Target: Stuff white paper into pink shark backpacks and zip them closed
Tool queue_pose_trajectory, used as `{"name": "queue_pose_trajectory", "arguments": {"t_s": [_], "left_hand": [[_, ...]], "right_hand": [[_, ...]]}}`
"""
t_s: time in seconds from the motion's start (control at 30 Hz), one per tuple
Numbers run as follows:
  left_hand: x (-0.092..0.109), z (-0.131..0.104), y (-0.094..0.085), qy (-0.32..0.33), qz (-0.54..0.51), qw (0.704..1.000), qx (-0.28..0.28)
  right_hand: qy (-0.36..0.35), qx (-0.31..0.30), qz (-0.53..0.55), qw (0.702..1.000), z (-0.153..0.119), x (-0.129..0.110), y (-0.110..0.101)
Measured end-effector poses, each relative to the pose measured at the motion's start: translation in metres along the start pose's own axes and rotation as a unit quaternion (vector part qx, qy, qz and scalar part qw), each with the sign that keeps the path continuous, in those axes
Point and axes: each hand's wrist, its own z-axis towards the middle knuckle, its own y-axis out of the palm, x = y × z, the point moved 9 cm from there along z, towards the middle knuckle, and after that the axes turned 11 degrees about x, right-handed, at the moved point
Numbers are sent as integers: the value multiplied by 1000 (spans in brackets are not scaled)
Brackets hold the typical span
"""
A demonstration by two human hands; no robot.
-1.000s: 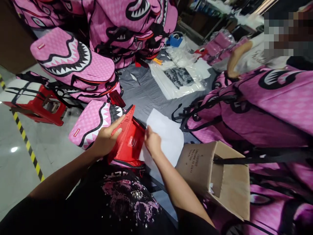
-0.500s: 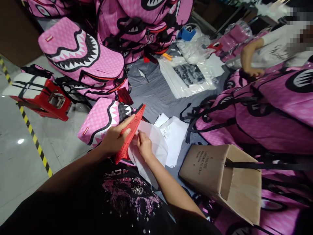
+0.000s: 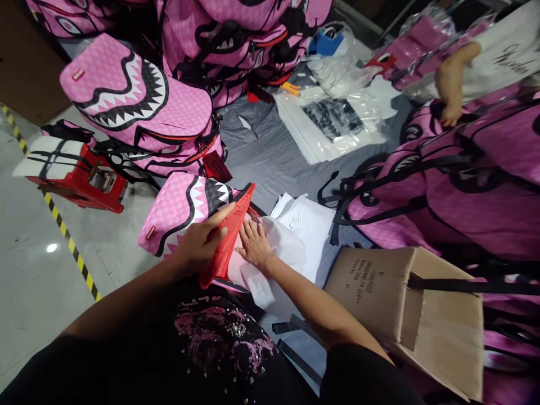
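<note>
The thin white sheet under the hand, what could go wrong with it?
The thin white sheet might wrinkle or tear, because the right hand lies on it with fingers spread. It could also slide out of place, since part of it spreads past the edge of the open pink bag. And if the left hand let go, the red flap it holds up might flop onto the right hand.

Bag workshop or packing area: piled matching pink backpacks point(image 3: 181, 39), printed carton point(image 3: 363, 295), stacked plastic bags point(image 3: 295, 126), hazard-striped floor tape point(image 3: 72, 250).
</note>
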Motion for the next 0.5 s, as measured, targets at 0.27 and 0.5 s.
{"name": "queue_pose_trajectory", "arguments": {"t_s": [0.27,0.5], "left_hand": [[-1,2,2,0,2,1000,-13],[0,2,2,7,8,1000,-11]], "right_hand": [[-31,6,46,998,41,5,-7],[-74,3,65,995,9,-29,5]]}}
